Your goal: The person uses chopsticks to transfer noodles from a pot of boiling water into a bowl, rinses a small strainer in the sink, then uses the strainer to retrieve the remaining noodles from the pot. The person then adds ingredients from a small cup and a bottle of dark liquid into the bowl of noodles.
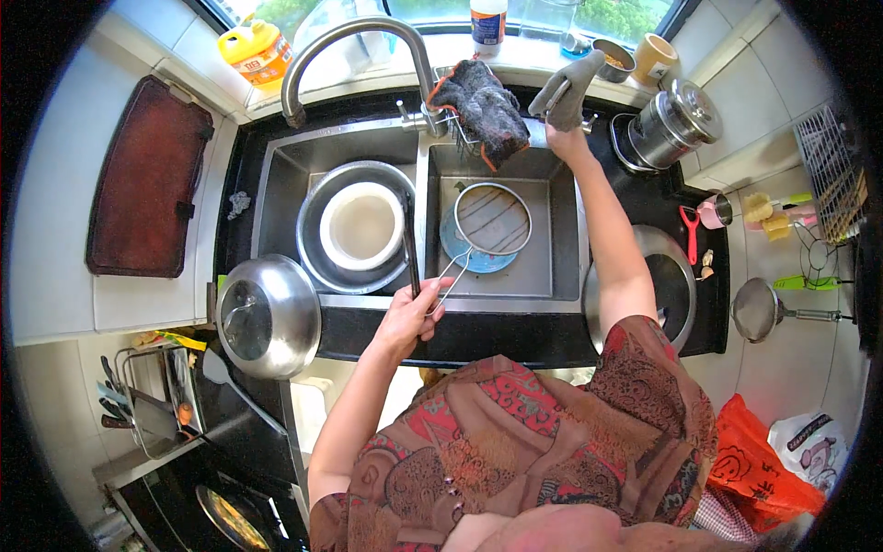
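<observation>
My left hand [414, 310] grips the wire handle of a round strainer [493, 217] together with a dark stick, probably chopsticks [410, 241]. The strainer's head is over a blue dish [459, 241] in the right sink basin [559, 207]. A grey fabric mitt or cloth covers my right hand [576, 86], which reaches beyond the basin's back right corner; its fingers are hidden. Just left of it, a dark fuzzy cloth with orange edging [486, 107] drapes over a wire rack. In the left basin, a white bowl [362, 226] of cloudy liquid sits inside a metal basin [310, 259].
The tap [359, 27] arches over the left basin. Steel lids [276, 331] flank the sink on both sides. A steel canister [669, 127] stands at right, beyond a red peeler [690, 234]. Bottles and containers line the windowsill [428, 65]. Lower left is a pan [234, 517].
</observation>
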`<state>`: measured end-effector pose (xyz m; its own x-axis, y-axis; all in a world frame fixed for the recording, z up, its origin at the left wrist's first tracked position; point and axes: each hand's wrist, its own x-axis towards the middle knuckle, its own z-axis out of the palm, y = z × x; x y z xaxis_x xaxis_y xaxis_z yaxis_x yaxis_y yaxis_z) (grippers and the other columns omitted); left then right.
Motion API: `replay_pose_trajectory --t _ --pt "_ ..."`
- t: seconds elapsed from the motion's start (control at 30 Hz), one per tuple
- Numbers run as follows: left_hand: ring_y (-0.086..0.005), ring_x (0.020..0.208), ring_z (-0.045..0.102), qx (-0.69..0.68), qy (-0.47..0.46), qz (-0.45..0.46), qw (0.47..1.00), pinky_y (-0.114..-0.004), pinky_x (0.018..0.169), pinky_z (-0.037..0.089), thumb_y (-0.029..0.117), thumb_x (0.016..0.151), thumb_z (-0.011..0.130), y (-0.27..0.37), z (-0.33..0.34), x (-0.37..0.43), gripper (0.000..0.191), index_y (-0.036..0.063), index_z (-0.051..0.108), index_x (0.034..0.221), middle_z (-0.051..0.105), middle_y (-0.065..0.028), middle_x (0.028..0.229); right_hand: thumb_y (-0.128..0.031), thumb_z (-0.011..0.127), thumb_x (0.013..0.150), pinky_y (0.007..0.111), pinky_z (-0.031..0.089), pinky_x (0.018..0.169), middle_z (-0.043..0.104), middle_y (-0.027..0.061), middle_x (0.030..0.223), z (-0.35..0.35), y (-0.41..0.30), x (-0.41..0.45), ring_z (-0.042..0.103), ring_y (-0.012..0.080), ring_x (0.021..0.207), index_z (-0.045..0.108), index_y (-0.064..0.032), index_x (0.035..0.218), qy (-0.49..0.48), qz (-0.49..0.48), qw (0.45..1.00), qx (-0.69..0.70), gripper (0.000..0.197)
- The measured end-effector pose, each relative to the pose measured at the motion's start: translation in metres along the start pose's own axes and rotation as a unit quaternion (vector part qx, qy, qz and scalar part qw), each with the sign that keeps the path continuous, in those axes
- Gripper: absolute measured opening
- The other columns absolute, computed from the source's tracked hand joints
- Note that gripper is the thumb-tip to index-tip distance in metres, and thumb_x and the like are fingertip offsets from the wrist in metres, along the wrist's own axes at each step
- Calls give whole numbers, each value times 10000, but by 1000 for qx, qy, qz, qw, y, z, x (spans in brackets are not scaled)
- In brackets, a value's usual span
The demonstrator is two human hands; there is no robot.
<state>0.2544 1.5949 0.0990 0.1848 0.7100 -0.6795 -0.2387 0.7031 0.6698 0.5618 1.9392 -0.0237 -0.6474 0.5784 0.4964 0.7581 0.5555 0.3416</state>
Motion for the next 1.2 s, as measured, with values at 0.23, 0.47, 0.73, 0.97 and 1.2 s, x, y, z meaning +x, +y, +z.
replay_pose_trajectory --t 0.23,0.47,0.73,0.97,1.2 --pt "-28 472 255 -64 -20 -19 998 -187 422 231 340 963 480 -16 -7 35 359 103 554 1223 394 40 664 -137 547 819 488 490 673 594 219 627 -40 -27 -8 594 416 636 633 -17 944 -65 172 946 268 194" --pt "-39 445 235 -51 -98 -12 994 -190 408 221 336 968 472 -27 -9 74 344 105 539 1214 391 46 634 -97 500 844 491 472 696 605 269 785 -60 -27 -5 602 416 749 552 -22 1172 -86 170 934 301 341" --pt "-41 488 376 148 15 246 958 -221 447 309 194 965 507 -39 19 84 230 7 631 1013 418 56 564 -131 505 841 473 471 681 596 271 774 -34 -16 -12 604 407 729 613 -86 1158 -72 181 926 323 338" --pt "-53 463 423 167 76 173 968 -233 435 343 175 946 515 -34 -1 58 233 -16 648 954 476 43 562 -166 498 851 474 488 679 607 260 750 -15 -12 -16 617 396 700 628 -99 1144 -25 177 932 316 327" --pt "-85 444 439 43 177 104 978 -244 408 340 227 936 508 -51 34 102 269 4 647 991 536 -7 589 -193 508 863 480 494 655 617 244 733 -17 -23 -6 622 393 677 646 -101 1116 -64 196 939 276 303"
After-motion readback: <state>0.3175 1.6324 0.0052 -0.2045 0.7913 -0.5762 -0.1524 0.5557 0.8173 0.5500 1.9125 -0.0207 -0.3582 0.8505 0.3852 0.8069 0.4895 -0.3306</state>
